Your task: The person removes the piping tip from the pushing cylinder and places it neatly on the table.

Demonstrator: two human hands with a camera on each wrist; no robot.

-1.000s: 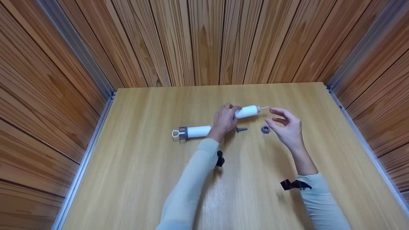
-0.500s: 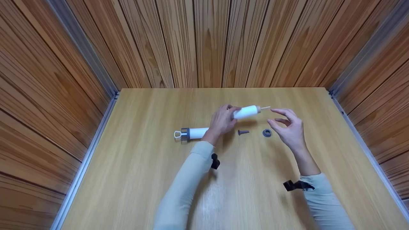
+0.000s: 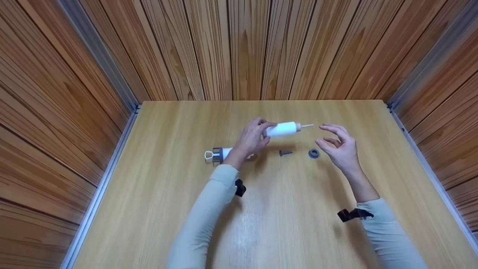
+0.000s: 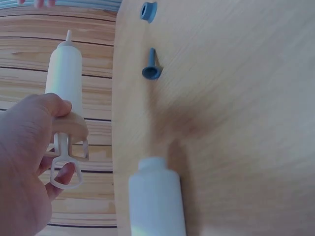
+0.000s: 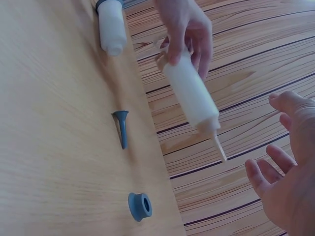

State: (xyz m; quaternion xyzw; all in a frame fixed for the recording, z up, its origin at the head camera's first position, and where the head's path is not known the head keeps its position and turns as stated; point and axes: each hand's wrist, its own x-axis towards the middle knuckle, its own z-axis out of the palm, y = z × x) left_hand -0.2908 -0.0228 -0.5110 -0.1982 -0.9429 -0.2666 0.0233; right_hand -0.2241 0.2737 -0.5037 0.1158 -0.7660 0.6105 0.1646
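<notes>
In the head view, a plain white tube (image 3: 282, 129) is gripped above the table (image 3: 283, 224) by the left hand (image 3: 252, 137); the right hand (image 3: 340, 149) is held spread, well clear of its nozzle (image 3: 307, 126). In the left wrist view, its collar (image 4: 74, 129) is clasped. In the right wrist view, a grey funnel-shaped piece (image 5: 123, 129) and ring (image 5: 138, 207) are seen on the table.

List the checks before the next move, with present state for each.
1. Left hand grips the white tube at its handle end: ok.
2. Right hand holding nothing, apart from the thin tip: ok.
3. Thin tip screwed tight: cannot tell.
4. Gray ring and gray cone both visible on the table: ok.
5. Second tube has a tip fitted: not ok, bare neck.
</notes>
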